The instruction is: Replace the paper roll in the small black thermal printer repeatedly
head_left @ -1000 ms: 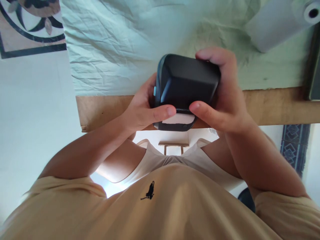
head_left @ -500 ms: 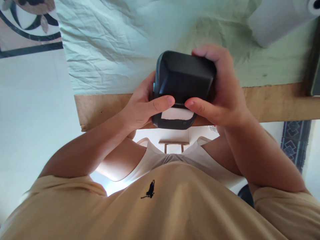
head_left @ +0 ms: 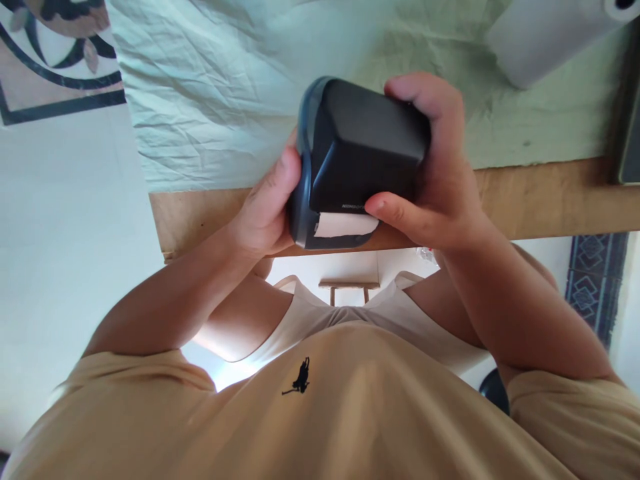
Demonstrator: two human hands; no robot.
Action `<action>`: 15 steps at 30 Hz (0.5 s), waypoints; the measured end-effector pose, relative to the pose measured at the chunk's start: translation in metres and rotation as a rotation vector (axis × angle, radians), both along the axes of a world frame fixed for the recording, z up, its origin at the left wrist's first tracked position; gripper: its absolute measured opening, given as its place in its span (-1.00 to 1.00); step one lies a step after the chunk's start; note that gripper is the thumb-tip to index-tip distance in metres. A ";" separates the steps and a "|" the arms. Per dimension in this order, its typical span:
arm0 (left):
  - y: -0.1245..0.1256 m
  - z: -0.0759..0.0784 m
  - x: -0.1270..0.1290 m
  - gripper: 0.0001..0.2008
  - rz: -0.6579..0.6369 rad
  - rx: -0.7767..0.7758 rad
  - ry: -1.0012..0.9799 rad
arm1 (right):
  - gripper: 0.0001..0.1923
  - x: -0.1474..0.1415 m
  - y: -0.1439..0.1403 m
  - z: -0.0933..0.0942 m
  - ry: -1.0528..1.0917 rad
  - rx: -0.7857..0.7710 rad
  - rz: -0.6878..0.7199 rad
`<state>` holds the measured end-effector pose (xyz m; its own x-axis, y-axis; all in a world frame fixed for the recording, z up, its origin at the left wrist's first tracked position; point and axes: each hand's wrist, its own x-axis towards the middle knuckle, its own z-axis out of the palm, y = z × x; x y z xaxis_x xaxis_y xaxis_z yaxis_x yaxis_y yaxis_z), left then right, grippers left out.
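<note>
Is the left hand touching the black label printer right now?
Touching. The head view shows the left hand wrapped against the side of the black label printer, its thumb pressed on the rounded edge; the right hand grips the opposite side.

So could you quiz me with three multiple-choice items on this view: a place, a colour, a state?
1. Where is the small printer?
A in both hands
B on the floor
C on the paper roll

2. What colour is the paper strip at its slot?
A white
B red
C blue

3. How is the right hand?
A flat on the cloth
B closed on the printer
C hanging free

A: the left hand and right hand grip its sides.
A: it shows white against the dark case.
B: fingers wrap over the top, thumb below.
</note>
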<state>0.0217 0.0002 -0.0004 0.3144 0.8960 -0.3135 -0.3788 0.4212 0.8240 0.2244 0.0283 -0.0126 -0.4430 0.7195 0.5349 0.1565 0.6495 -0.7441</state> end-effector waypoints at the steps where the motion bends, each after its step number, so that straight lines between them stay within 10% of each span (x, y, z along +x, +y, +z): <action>1: 0.000 0.000 0.002 -0.34 0.027 0.016 -0.012 | -0.31 -0.001 -0.001 0.001 -0.016 0.001 -0.022; 15: 0.002 0.016 0.005 -0.71 0.170 -0.024 0.100 | -0.28 -0.004 -0.010 0.012 -0.108 -0.208 -0.103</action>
